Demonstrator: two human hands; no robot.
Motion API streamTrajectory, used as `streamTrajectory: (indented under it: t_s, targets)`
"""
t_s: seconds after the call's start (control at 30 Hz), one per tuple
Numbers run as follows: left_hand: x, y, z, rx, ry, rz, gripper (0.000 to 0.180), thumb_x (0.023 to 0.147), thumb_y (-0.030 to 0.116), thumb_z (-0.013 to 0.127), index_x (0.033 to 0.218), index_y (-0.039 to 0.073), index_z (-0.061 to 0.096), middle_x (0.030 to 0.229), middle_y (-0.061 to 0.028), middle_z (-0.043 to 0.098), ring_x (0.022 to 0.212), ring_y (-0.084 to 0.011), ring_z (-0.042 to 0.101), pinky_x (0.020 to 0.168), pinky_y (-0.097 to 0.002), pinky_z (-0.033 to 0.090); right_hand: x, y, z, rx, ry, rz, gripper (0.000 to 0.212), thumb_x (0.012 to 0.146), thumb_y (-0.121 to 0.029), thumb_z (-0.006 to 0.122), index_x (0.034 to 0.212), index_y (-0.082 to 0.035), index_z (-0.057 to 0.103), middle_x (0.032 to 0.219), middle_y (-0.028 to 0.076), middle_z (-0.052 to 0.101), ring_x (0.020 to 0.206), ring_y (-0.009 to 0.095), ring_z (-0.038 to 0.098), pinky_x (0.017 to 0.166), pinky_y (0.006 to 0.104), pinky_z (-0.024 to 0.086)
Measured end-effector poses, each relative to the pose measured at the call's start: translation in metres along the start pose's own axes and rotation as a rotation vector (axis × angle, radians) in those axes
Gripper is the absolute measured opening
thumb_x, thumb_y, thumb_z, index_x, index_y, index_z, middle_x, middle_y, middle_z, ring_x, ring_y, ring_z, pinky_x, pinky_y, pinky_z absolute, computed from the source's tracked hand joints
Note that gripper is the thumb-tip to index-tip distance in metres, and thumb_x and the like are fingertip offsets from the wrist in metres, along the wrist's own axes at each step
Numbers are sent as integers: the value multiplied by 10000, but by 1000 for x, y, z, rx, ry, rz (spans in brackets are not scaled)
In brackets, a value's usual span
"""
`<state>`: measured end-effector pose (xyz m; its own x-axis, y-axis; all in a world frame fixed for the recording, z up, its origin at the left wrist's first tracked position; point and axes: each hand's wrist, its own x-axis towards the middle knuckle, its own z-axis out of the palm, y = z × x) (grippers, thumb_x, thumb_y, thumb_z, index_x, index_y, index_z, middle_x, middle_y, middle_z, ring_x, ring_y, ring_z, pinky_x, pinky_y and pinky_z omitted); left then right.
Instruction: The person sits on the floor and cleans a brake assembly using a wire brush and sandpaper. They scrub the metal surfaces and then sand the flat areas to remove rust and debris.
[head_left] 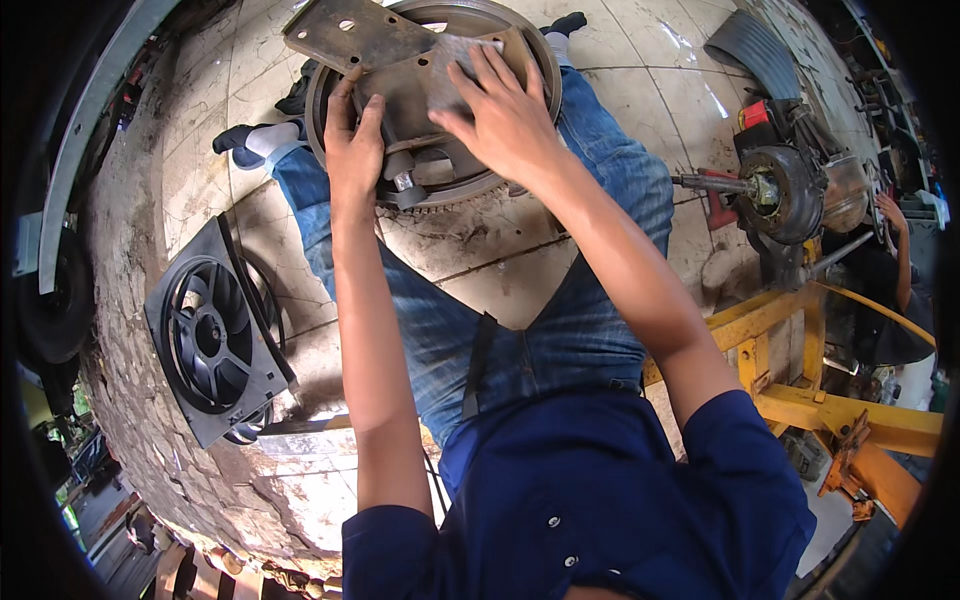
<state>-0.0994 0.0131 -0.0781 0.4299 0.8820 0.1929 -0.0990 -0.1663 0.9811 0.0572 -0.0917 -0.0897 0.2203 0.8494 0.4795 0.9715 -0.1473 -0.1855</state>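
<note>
Between my spread legs a worn metal plate with holes (375, 40) lies over a round toothed flywheel (318, 115). My left hand (355, 140) holds the plate by its near left edge, thumb and fingers apart around the rim. My right hand (505, 115) lies with fingers spread on a grey sheet (452, 72), which looks like sandpaper, pressing it flat against the plate. Just below the plate, beside my left hand, a short cylindrical metal piece (405, 180) shows. Part of the sheet is hidden under my right palm.
A black radiator fan (208, 335) in its shroud leans at the left. To the right stand a dark machine part with a protruding shaft (785, 195) and a yellow metal frame (790, 400). A black ribbed piece (755, 50) lies far right. Another person's arm (900, 240) shows at the right edge.
</note>
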Motion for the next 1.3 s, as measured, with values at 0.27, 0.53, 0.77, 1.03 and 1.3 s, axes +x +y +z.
streamTrajectory:
  t_s: [0.27, 0.53, 0.77, 1.03, 1.3]
  targets:
    - [0, -5, -3, 34, 27, 31, 448, 950, 105, 564, 1384, 9, 510, 1385, -167, 537, 1270, -224, 504, 1080, -323, 367, 8, -9, 7, 71, -40, 59, 608, 985, -544, 462, 1386, -96, 552, 1522, 157, 410, 1457, 290, 303, 1161, 623, 166]
    - [-4, -3, -1, 26, 30, 12, 442, 947, 104, 580, 1373, 6, 518, 1379, -169, 541, 1251, -226, 515, 1063, -326, 382, -41, -9, -33, 26, -179, -44, 602, 960, -580, 483, 1374, -154, 576, 1506, 137, 437, 1435, 288, 340, 1153, 621, 195]
    - [0, -7, -1, 11, 23, 18, 436, 950, 97, 576, 1373, 10, 518, 1351, -156, 561, 1223, -215, 530, 1050, -318, 392, 11, -20, 2, 37, -65, -37, 642, 960, -616, 446, 1371, -140, 575, 1503, 136, 442, 1436, 297, 338, 1141, 640, 200]
    - [-2, -4, -2, 33, 6, 13, 453, 960, 117, 561, 1400, 29, 499, 1377, -153, 533, 1249, -211, 507, 1059, -321, 386, -11, -3, -9, 31, -74, -62, 578, 965, -587, 473, 1348, -175, 606, 1493, 102, 464, 1435, 313, 334, 1131, 668, 186]
    - [-4, 1, 0, 0, 39, -23, 433, 953, 91, 566, 1378, 23, 518, 1376, -168, 539, 1264, -219, 506, 1061, -321, 391, -26, -19, -19, -21, -107, -59, 556, 964, -535, 513, 1355, -148, 593, 1487, 128, 464, 1437, 334, 318, 1137, 657, 188]
